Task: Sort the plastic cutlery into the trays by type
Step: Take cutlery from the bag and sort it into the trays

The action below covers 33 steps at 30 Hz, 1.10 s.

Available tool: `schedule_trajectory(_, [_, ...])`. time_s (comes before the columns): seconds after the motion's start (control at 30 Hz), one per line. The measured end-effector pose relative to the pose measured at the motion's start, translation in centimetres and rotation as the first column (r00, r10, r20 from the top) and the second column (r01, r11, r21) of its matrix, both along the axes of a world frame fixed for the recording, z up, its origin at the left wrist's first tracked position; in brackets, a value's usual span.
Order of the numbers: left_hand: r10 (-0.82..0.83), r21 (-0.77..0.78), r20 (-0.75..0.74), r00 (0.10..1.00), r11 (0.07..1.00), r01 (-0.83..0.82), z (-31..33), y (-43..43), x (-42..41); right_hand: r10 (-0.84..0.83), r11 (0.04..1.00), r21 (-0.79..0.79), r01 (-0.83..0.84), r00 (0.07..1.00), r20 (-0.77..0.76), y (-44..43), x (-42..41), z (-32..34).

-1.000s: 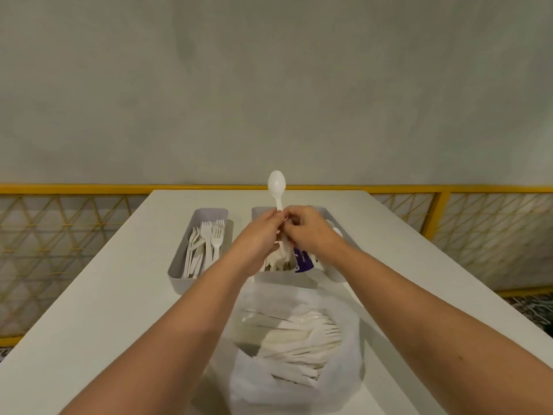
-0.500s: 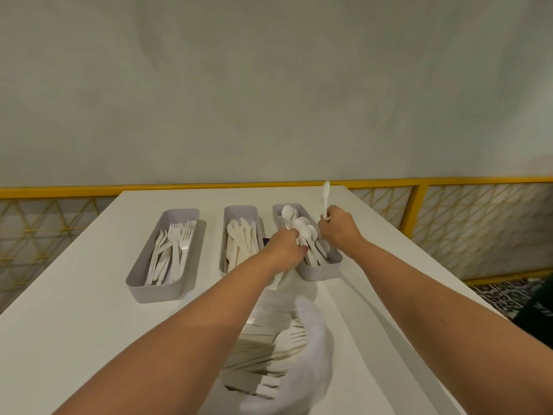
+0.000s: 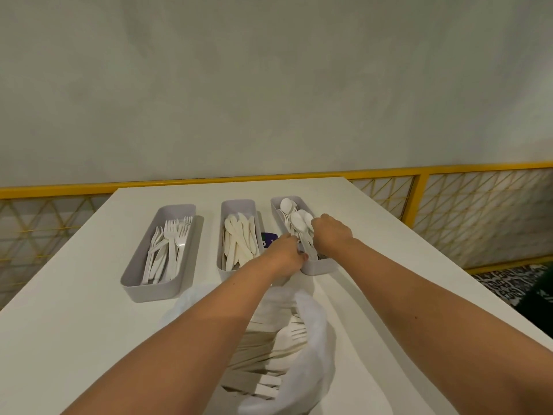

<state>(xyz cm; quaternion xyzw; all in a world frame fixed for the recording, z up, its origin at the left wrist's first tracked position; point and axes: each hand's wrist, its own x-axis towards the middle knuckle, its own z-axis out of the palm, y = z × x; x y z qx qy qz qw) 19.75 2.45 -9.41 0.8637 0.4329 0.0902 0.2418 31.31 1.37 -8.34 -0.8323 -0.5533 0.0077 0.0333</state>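
Reaching into the spoon tray (image 3: 320, 268), your right hand (image 3: 332, 235) lies knuckles up over the spoons (image 3: 294, 218), with fingers bent down among the handles; the fingertips are hidden, so I cannot tell whether it grips a spoon or only rests on them; your left hand (image 3: 285, 253) is curled at the near left corner of the same tray, and whether it pinches the wall I cannot tell either.

The cutlery looks like thin white moulded plastic; I judge it very light, stiff along the handle but ready to snap if bent, and smooth enough to slip from a loose pinch; take each piece at the middle of the handle, not at the bowl, tines or blade; the spoons nest into each other, so expect two to lift together.

The sorted pieces lie in three long grey trays with round corners, side by side on the white table (image 3: 74, 310): forks (image 3: 172, 238) in the left tray (image 3: 155, 289), cream-coloured knives (image 3: 239, 241) in the middle tray (image 3: 238, 202), spoons on the right; the unsorted rest sits in the bag (image 3: 311, 348) just before you; its film is soft, milky and crumpled, and probably it will shift when you pull; a small purple thing (image 3: 267, 238) shows between the middle tray and the spoon tray.
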Motion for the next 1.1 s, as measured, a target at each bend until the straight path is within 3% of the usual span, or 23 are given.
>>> schedule_trajectory(0.13, [0.001,0.036,0.122,0.992,0.999,-0.006,1.2,-0.6,-1.3,0.063,0.996,0.066,-0.06,0.997,-0.042,-0.6,-0.8,0.7])
schedule_trajectory(0.27, [0.025,0.071,0.18,0.983,0.997,-0.039,2.6,-1.4,-4.2,0.202,0.974,0.145,-0.175,0.958,-0.205,-2.3,-2.9,2.7])
schedule_trajectory(0.37, [0.022,-0.056,0.167,0.986,0.998,-0.012,3.0,-2.2,-7.1,0.304,0.953,0.153,-0.263,0.851,-0.428,-4.2,-4.4,3.9])
schedule_trajectory(0.5, [-0.178,-0.275,-0.006,0.984,0.946,0.169,3.0,-4.0,-10.9,0.394,0.884,0.046,-0.465,0.689,-0.609,-6.0,-6.4,4.3])
schedule_trajectory(0.63, [-0.277,-0.243,-0.163,0.947,0.941,0.233,2.0,-5.2,-12.9,0.45,0.743,-0.206,-0.637,0.703,-0.551,-6.8,-7.9,3.8])
schedule_trajectory(0.77, [-0.276,-0.182,-0.251,0.928,0.955,0.235,1.1,-5.5,-13.9,0.477,0.643,-0.449,-0.621,0.783,-0.399,-7.5,-8.7,2.9])
schedule_trajectory(1.1, [-0.186,-0.184,-0.274,0.944,0.973,0.139,0.1,-4.8,-14.4,0.503,0.659,-0.529,-0.534,0.836,-0.217,-8.6,-8.8,2.0])
